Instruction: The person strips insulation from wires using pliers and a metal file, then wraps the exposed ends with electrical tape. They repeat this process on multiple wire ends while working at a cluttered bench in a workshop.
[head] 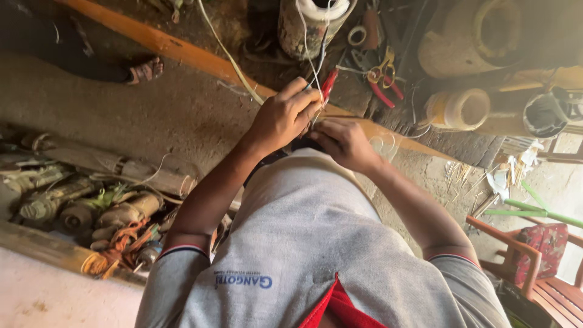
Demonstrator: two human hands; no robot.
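Note:
My left hand is raised in front of my chest, its fingers closed on thin white wires. These wires run up to a cylindrical wound coil standing on the ground. A red-handled tool pokes out just past the left fingertips. My right hand sits just right of and below the left one. Its fingers are curled and pinch the same wires where the two hands meet. What lies between the fingers is hidden. My grey shirt fills the bottom of the view.
An orange wooden plank crosses the dirt floor. Yellow-handled scissors, red pliers and a tape roll lie beyond the hands. Spools are at right, old motors at left, a wooden chair lower right. Another person's sandalled foot is upper left.

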